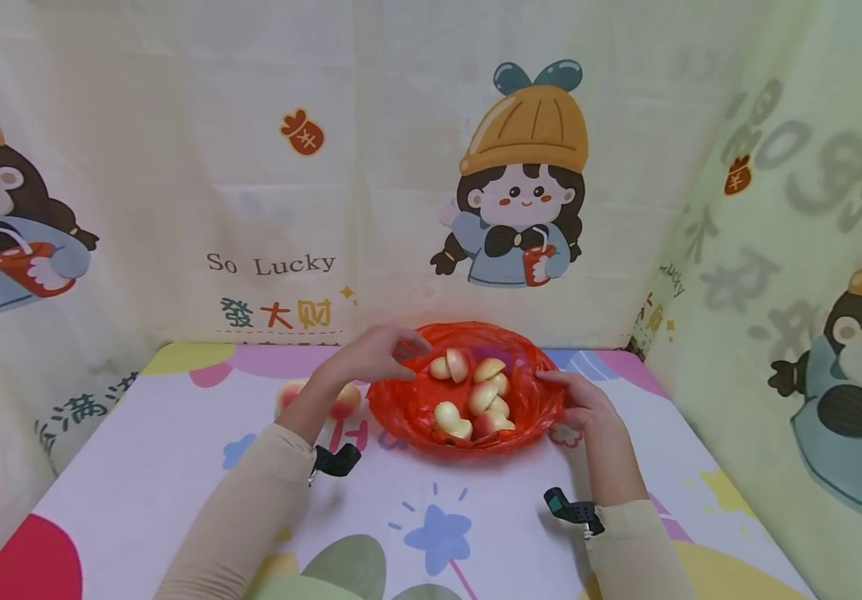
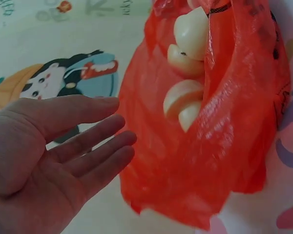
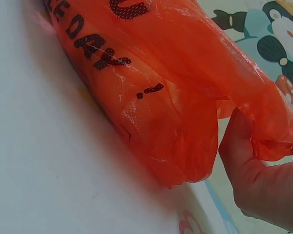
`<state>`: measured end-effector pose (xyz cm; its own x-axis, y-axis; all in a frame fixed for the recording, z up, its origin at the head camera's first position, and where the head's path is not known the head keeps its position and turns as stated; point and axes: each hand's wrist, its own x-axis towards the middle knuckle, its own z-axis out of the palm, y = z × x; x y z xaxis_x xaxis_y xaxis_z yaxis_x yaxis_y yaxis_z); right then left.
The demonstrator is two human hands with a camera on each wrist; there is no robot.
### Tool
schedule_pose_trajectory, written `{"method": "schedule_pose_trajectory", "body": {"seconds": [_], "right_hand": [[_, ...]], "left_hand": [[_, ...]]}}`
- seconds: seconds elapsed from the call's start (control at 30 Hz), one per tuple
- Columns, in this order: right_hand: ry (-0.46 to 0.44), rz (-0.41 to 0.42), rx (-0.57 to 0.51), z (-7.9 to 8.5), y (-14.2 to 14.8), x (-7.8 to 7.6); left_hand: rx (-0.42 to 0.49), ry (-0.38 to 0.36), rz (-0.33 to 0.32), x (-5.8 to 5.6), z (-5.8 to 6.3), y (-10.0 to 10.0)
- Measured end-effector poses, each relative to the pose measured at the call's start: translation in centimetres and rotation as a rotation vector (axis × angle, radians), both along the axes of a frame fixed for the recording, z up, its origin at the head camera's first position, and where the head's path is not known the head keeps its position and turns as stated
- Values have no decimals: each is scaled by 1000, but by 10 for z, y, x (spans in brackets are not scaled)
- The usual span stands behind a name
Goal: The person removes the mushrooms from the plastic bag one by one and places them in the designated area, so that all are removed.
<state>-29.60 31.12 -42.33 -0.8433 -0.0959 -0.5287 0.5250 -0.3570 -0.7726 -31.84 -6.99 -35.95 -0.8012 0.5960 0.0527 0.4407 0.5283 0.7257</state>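
Observation:
A red plastic bag lies spread wide on the table, its mouth facing up. Inside it are several pale yellow rounded pieces, some blushed pink like peaches; the left wrist view shows some pale pieces through the bag's opening. My left hand hovers at the bag's left rim with its fingers extended and nothing held; in the left wrist view the fingertips come close to the red plastic. On the opposite side my right hand pinches the bag's rim between thumb and fingers, seen in the right wrist view.
Two pinkish-yellow round fruits, one of them a peach-like fruit, sit left of the bag, partly behind my left forearm. The table carries a colourful printed cover. A printed cloth hangs behind and at both sides.

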Motion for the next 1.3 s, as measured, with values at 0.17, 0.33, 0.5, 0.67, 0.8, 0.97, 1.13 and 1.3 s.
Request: {"method": "schedule_pose_trajectory", "body": {"seconds": [0.17, 0.33, 0.5, 0.67, 0.8, 0.97, 1.13, 1.3], "right_hand": [[-8, -11, -10, 0, 0, 0], [-12, -17, -24, 1, 0, -1], [-17, -26, -31, 2, 2, -1], [-16, -31, -40, 4, 3, 0], [-15, -24, -31, 4, 5, 1], [-12, -19, -16, 3, 7, 1], [-4, -26, -12, 3, 8, 2], [-1, -43, -20, 3, 9, 2]], "left_hand": [[-64, 28, -53, -17, 2, 24], [-130, 9, -69, -29, 3, 41], [-190, -4, -81, -36, 1, 54], [-257, -28, -65, -37, -4, 66], [-320, -49, -31, -35, -5, 74], [-434, -85, 17, -31, -1, 81], [-508, -105, 51, -27, -1, 86], [-489, -176, 122, -26, -5, 92]]}}
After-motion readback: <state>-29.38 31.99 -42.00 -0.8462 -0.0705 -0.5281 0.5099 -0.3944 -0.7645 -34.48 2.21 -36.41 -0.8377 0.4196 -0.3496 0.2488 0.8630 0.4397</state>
